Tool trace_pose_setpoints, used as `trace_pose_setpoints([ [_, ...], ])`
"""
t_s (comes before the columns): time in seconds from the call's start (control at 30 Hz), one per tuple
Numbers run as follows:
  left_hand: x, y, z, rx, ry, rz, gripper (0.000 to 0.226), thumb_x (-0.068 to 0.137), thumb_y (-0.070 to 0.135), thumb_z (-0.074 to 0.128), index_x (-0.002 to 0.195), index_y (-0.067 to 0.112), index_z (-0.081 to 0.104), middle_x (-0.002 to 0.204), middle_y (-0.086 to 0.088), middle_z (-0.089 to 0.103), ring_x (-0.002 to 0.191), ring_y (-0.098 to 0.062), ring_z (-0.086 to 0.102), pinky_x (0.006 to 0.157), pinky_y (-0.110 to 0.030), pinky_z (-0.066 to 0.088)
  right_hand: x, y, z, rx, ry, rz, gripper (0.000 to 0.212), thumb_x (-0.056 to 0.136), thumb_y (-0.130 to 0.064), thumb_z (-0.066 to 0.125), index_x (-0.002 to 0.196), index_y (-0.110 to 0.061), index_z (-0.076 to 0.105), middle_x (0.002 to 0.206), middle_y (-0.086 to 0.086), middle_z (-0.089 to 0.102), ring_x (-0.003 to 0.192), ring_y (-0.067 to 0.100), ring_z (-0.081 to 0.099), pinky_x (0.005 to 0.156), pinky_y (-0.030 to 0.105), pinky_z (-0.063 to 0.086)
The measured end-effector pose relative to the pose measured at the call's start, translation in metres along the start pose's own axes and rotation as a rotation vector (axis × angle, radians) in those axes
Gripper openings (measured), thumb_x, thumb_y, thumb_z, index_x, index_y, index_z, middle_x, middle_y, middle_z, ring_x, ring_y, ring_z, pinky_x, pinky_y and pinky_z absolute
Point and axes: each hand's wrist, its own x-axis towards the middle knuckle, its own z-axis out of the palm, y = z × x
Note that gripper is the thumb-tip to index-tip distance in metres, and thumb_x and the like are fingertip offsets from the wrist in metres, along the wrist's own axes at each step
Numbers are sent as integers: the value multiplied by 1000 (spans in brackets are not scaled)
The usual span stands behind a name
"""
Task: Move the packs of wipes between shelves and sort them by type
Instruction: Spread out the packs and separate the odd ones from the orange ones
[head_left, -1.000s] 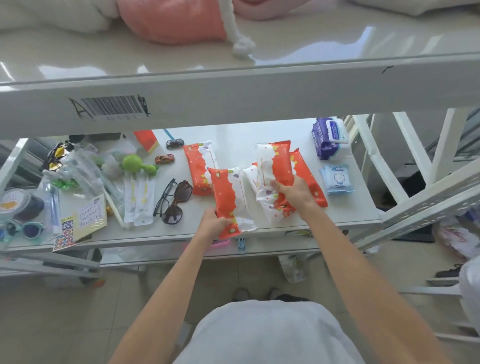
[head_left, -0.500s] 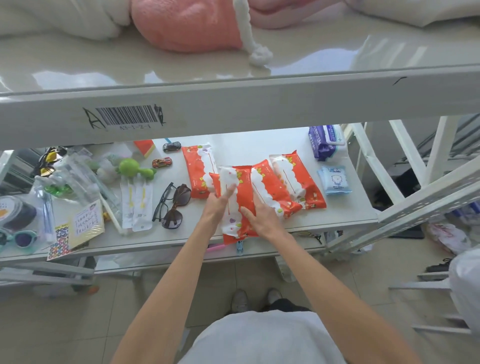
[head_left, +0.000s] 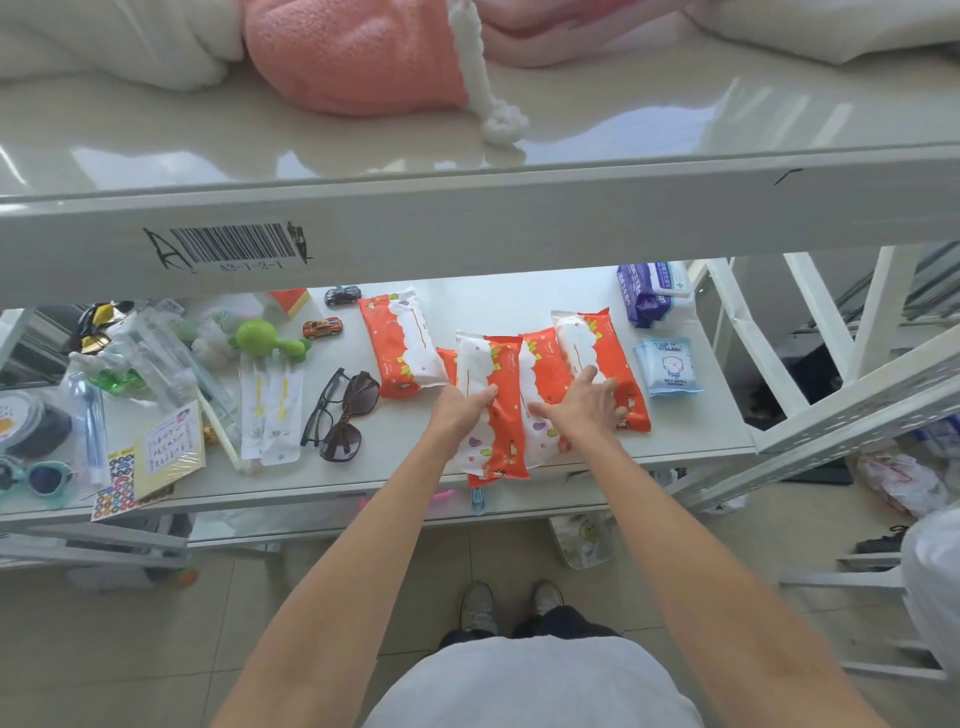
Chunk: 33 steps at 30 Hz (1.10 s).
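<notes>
Several orange-and-white wipes packs lie side by side on the lower shelf (head_left: 691, 441). One pack (head_left: 400, 343) lies apart to the left. The middle pack (head_left: 496, 431) overhangs the shelf's front edge. My left hand (head_left: 460, 410) pinches its left edge, thumb on top and fingers hidden. My right hand (head_left: 587, 402) lies flat with spread fingers across the two right packs (head_left: 610, 353). A purple wipes pack (head_left: 649, 293) sits at the back right. A small light-blue pack (head_left: 670, 366) lies in front of it.
Sunglasses (head_left: 345, 410), toy cars (head_left: 322, 327), a green toy (head_left: 260, 340), packaged items and stickers (head_left: 117, 483) crowd the shelf's left half. The upper shelf edge (head_left: 467, 228) with a barcode label hangs over the back. White rack struts (head_left: 831, 405) stand on the right.
The lifted packs have been laid down in a row. My right hand has slid right onto the outer packs, and my left hand has moved to the middle pack's left edge.
</notes>
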Motion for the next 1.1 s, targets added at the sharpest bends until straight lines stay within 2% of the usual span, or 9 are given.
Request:
trace_pose_setpoints([
  [0.07, -1, 6, -3, 20, -9, 2, 42, 92, 44, 67, 118, 10, 69, 112, -9, 72, 106, -28, 66, 84, -46, 60, -2, -3, 1, 32, -2, 34, 110, 70, -68, 83, 145, -6, 33, 139, 25, 47, 124, 36, 58, 103, 48, 49],
  [0.2, 2, 18, -12, 76, -4, 42, 38, 93, 43, 64, 115, 13, 71, 109, -10, 73, 103, -30, 68, 62, -34, 58, 0, -1, 5, 139, -51, 30, 108, 67, -65, 87, 140, 2, 43, 132, 24, 55, 121, 37, 62, 95, 43, 57],
  [0.3, 19, 10, -17, 149, 76, 58, 48, 85, 54, 60, 112, 16, 68, 115, -12, 67, 107, -32, 63, 53, -37, 60, 4, 3, 10, 168, -97, -13, 78, 65, -69, 86, 103, -5, 63, 102, 12, 74, 105, 31, 71, 94, 48, 58],
  [0.4, 49, -23, -12, 225, 183, 43, 79, 70, 72, 43, 128, 21, 60, 127, -17, 55, 122, -40, 54, 79, -56, 62, 2, 0, 9, 199, -84, -67, 66, 73, -63, 83, 104, -9, 63, 98, 8, 74, 99, 28, 72, 97, 49, 55],
  [0.53, -5, -2, -3, 231, 210, -35, 67, 94, 58, 45, 150, 21, 39, 148, -21, 37, 140, -43, 32, 112, -60, 38, -7, -1, 3, 36, -61, -169, 54, 97, -58, 61, 112, -5, 64, 102, 10, 70, 98, 27, 68, 96, 45, 50],
  [0.63, -6, 3, 2, 217, 235, -94, 70, 99, 54, 47, 154, 13, 30, 155, -22, 29, 143, -42, 29, 114, -59, 33, 1, 18, -5, 191, 40, -154, 47, 104, -47, 51, 96, -5, 70, 82, 9, 65, 77, 25, 63, 79, 42, 58],
  [0.73, -8, 2, 9, 269, 264, -51, 89, 92, 67, 53, 154, 10, 25, 153, -22, 31, 142, -42, 30, 113, -57, 31, 9, 45, -14, 272, 289, 89, 46, 96, -45, 66, 114, -2, 63, 113, 19, 64, 103, 34, 61, 88, 46, 56],
  [0.87, -13, 1, 20, 307, 280, -8, 89, 90, 67, 57, 148, 7, 27, 149, -20, 35, 140, -39, 34, 112, -55, 32, 14, 58, -14, 313, 153, 330, 81, 84, -57, 77, 131, 2, 49, 136, 26, 56, 125, 42, 54, 100, 50, 49],
  [1.1, -10, 2, 17, 286, 251, -71, 95, 90, 69, 56, 151, 4, 24, 153, -22, 29, 143, -39, 30, 115, -53, 31, 25, 52, -34, 491, -37, 165, 60, 89, -44, 78, 124, 3, 63, 126, 19, 69, 117, 37, 64, 94, 40, 52],
])
